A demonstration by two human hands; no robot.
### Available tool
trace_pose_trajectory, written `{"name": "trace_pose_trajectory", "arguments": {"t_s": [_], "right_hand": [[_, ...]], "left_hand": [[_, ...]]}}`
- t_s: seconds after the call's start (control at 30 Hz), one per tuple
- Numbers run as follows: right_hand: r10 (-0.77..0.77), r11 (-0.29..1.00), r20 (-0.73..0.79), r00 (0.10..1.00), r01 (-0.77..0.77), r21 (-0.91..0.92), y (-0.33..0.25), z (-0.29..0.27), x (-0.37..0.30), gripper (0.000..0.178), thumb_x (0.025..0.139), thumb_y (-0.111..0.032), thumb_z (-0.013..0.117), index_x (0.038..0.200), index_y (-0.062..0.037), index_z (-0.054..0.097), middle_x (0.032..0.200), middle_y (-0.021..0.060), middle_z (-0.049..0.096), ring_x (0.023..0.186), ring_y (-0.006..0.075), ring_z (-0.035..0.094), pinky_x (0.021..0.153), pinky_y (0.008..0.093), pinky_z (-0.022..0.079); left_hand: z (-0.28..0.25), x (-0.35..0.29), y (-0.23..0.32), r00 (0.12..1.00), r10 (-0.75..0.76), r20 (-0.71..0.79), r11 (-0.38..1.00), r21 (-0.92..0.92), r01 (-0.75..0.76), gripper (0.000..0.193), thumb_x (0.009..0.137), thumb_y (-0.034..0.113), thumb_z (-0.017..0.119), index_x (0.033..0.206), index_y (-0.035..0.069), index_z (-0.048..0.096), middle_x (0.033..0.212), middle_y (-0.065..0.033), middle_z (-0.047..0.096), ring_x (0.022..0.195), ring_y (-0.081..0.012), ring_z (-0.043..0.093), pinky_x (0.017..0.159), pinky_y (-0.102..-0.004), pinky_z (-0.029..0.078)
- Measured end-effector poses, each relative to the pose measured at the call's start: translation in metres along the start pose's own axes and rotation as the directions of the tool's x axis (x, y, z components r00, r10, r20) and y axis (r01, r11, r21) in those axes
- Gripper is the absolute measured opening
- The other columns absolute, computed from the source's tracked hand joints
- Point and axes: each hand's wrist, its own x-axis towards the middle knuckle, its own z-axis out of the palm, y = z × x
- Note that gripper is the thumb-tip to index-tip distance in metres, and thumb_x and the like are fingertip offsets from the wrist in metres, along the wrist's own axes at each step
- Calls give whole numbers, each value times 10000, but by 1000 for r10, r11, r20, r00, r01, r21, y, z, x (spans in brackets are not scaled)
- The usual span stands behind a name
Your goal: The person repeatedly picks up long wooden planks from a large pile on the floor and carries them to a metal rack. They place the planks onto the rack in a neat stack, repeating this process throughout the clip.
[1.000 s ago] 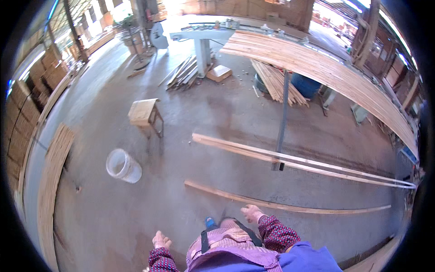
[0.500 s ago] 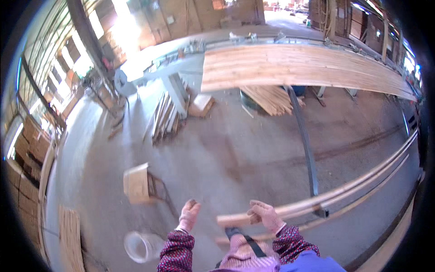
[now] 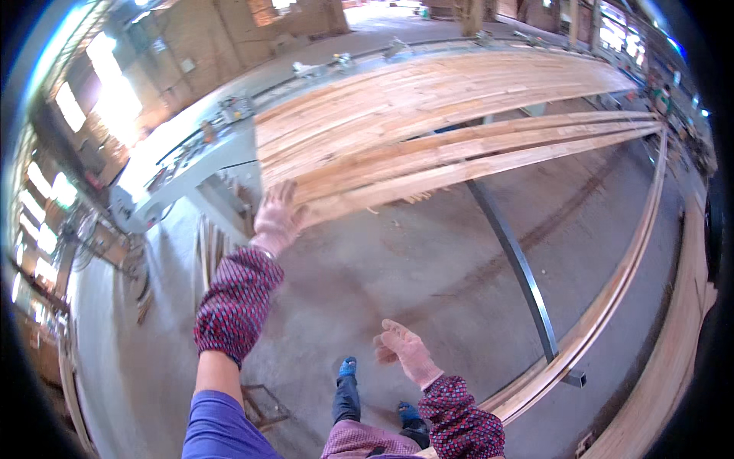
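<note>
Above the grey floor (image 3: 329,291), your right hand (image 3: 405,353) is empty, half-curled, while your left hand (image 3: 277,220), whose grip I cannot tell, meets the ends of wooden strips (image 3: 390,191) beside the wide panel (image 3: 428,99), so guide them evenly.

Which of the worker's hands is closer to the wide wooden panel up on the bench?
The left. The left hand is at the near left corner of the wide wooden panel; the right hand is away from it, over the floor.
</note>
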Motion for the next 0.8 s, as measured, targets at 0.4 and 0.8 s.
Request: {"name": "trace_pose_trajectory", "arguments": {"t_s": [0.4,0.8], "right_hand": [[-216,903,-342,915,320,286,41,60,148,404,952,-404,545,1220,-106,493,1054,50,596,896,150,597,701,308,510],[133,934,-928,348,269,234,14,140,123,558,844,-443,648,1153,13,560,1045,141,644,941,222,619,818,341,490]], "left_hand": [[63,94,-13,718,186,671,959,-284,17,747,808,574,575,1274,-4,487,1119,-236,617,1046,-370,587,912,-468,470],[32,-52,59,230,715,660,384,-646,660,621,706,161,772,1191,-30,435,1006,-97,601,924,-165,563,782,-320,509]]}}
